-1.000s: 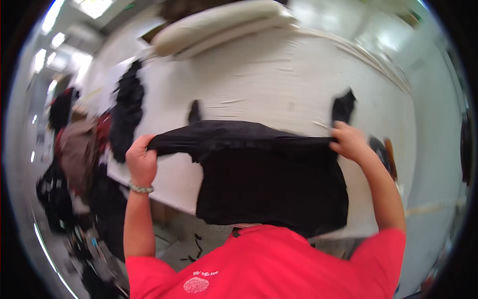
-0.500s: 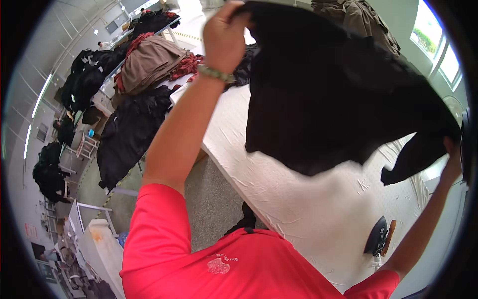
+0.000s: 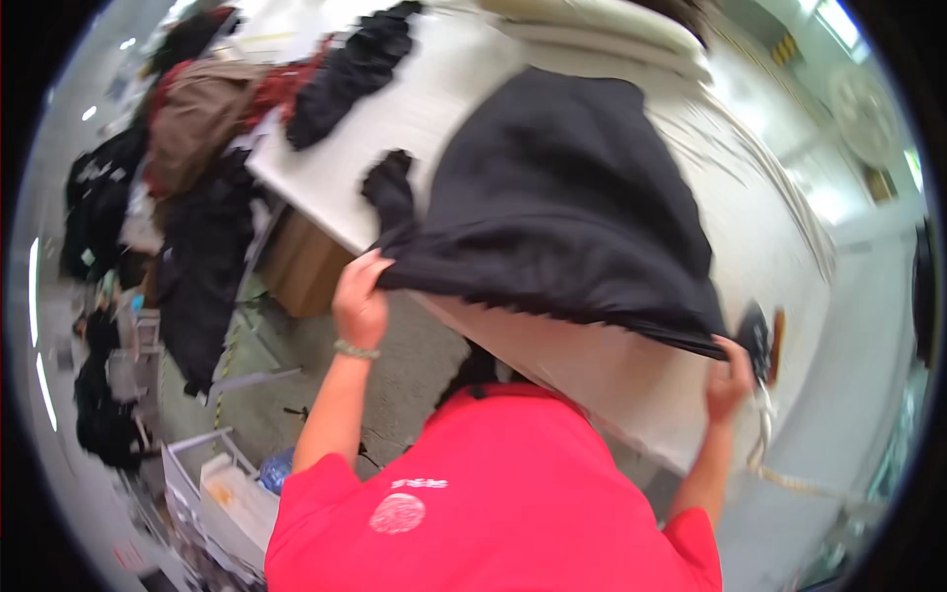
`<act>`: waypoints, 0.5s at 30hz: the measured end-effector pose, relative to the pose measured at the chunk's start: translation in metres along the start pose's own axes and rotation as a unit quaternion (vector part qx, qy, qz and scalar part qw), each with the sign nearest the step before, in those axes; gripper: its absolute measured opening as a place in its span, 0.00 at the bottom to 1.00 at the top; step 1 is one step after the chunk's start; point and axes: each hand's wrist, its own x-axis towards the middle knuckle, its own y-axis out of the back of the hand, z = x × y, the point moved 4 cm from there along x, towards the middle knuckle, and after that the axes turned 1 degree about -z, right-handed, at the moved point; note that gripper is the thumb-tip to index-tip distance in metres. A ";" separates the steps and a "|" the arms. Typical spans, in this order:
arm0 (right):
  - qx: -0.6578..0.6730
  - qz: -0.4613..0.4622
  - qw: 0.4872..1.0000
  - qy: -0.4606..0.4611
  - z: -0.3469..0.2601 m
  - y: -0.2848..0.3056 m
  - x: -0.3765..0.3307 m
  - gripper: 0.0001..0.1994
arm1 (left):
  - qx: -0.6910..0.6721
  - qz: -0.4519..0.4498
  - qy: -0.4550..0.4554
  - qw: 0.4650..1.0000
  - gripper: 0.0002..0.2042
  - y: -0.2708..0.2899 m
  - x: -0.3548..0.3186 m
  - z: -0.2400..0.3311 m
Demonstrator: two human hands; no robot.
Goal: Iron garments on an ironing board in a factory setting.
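Note:
A black garment (image 3: 572,197) is spread over the white padded table (image 3: 602,380), its near edge pulled out straight between my hands. My left hand (image 3: 361,304) pinches the left end of that edge, where a bunched sleeve-like piece sticks out beside it. The right end of the edge is gripped by my right hand (image 3: 728,380). Just beyond my right hand stands a dark iron (image 3: 755,340), partly blurred, with a brown strip next to it. The garment's underside is hidden.
Another black garment (image 3: 355,69) lies crumpled at the table's far left. Rolled pale cloth (image 3: 602,30) rests along the far end. Heaps of black, brown (image 3: 202,113) and red clothing stand to the left. A pale cord (image 3: 764,434) hangs below the iron. A cardboard box (image 3: 308,261) sits under the table.
Both hands have come down from raised positions, bringing the black garment from the air onto the table. Its near edge is now stretched level. My view has shifted too.

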 end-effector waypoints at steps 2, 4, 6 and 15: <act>0.012 -0.030 0.999 -0.032 0.025 -0.032 -0.046 0.14 | 0.021 -0.038 0.029 0.999 0.19 -0.008 -0.045 -0.018; -0.007 -0.054 0.997 -0.059 0.034 -0.050 -0.075 0.14 | 0.020 -0.064 0.042 0.997 0.19 -0.019 -0.076 -0.030; 0.000 -0.046 0.996 -0.079 0.039 -0.055 -0.094 0.13 | 0.036 -0.088 0.054 0.994 0.19 -0.029 -0.094 -0.038; -0.028 -0.032 0.997 -0.062 0.038 -0.043 -0.084 0.10 | 0.043 -0.087 0.021 0.995 0.20 -0.019 -0.081 -0.022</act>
